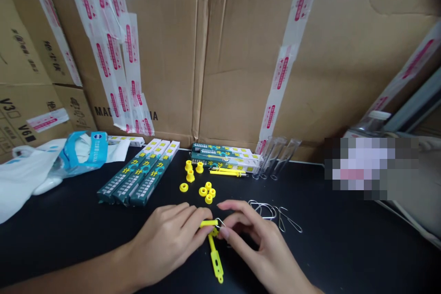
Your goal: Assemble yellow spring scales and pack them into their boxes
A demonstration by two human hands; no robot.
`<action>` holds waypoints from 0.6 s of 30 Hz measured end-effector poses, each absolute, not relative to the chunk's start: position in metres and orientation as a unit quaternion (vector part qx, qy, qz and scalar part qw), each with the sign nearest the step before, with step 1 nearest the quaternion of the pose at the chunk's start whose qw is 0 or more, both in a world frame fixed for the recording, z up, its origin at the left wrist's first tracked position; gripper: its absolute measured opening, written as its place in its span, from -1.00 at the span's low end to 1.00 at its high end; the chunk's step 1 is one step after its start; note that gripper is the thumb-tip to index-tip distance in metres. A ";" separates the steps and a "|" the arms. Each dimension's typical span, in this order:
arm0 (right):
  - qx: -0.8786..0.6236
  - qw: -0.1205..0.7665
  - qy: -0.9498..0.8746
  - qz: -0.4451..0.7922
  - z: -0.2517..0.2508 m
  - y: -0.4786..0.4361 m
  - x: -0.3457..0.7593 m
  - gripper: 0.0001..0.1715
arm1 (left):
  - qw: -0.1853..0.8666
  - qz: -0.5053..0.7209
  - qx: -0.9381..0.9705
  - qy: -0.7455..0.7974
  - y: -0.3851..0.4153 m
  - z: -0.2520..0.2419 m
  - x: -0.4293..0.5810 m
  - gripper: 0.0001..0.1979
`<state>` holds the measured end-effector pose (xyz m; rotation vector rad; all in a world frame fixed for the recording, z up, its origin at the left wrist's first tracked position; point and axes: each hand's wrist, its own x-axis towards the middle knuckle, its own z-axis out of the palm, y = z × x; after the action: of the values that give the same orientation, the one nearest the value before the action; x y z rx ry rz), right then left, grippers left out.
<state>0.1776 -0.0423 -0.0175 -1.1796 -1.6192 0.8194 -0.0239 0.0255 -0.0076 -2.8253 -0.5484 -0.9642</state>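
Black tabletop (69,239), beneath my hands. Yellow slotted strip (215,256), between my wrists, long axis running toward me. Yellow rod (208,223), pinched in my left hand (172,234), crosswise, pointing right to bent wire (220,222) at my right hand (257,236); grip there, cannot tell. Beyond my hands: yellow caps (190,176); green cartons (141,171), contents hidden; clear tubes (285,160); taped cardboard wall (237,78).
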 end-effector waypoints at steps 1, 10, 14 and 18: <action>-0.482 0.472 -0.658 0.335 -0.017 -0.042 0.179 -0.75 | 0.043 -0.320 -0.928 -0.184 0.025 -0.008 -0.024 -0.84; -0.534 0.485 -0.634 0.277 -0.013 -0.039 0.188 -0.70 | -0.200 -0.340 -0.876 -0.277 0.033 -0.013 -0.029 -0.76; -0.548 0.490 -0.632 0.247 -0.016 -0.039 0.192 -0.68 | -0.287 -0.409 -0.821 -0.276 0.038 -0.008 -0.027 -0.73; -0.561 0.496 -0.598 0.285 -0.022 -0.037 0.194 -0.61 | -0.369 -0.445 -0.765 -0.284 0.045 -0.004 -0.027 -0.76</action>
<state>0.1937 -0.0375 -0.0216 -1.3584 -1.4493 0.6897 -0.0268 0.0446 -0.0039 -3.2085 -1.1933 -1.8646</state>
